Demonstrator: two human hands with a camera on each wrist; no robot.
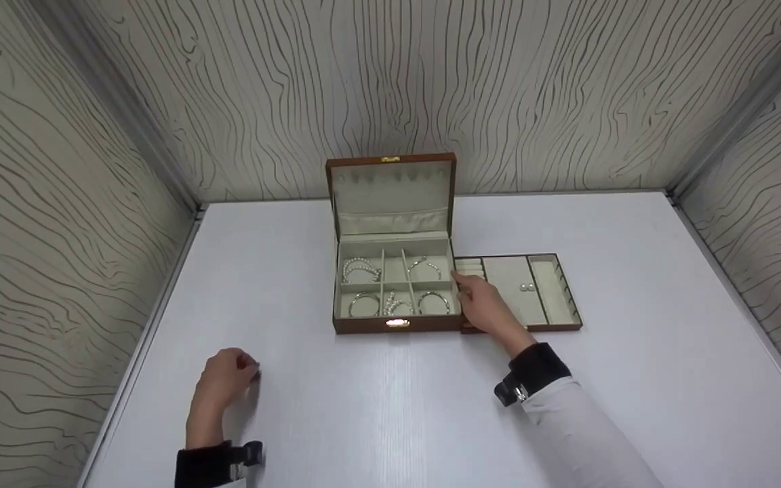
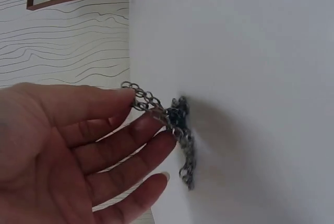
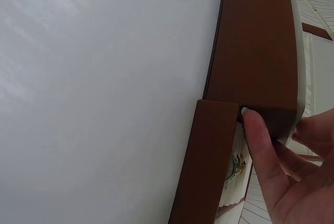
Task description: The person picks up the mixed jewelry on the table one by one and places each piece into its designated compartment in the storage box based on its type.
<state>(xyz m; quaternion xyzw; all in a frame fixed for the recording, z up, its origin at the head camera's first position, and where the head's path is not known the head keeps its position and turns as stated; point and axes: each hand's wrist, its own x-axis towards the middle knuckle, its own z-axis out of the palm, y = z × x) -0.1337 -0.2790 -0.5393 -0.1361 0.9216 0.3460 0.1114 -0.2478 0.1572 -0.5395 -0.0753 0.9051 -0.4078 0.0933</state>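
Note:
My left hand (image 1: 222, 379) pinches a dark metal link chain (image 2: 147, 98) between thumb and fingers, low over the table at the left. The rest of the chain hangs bunched past the fingertips. My right hand (image 1: 489, 308) touches the right side of a brown jewelry box (image 3: 255, 46), its thumb at the lower corner and other fingers up by the rim. The box's lid (image 1: 394, 190) stands raised. Pearl strands (image 1: 361, 261) and several bracelets (image 1: 434, 295) lie in its compartments. Extending from the box's right side is a drawer (image 1: 539, 325), partly hidden by my right hand.
Two pearl-like earrings (image 1: 527, 287) sit on the drawer's middle pad. A round silver and gold piece (image 3: 236, 166) shows at the drawer's near end. Behind the white table (image 1: 282, 271) stands a wood-grain patterned wall (image 1: 390, 81), with side walls at left and right.

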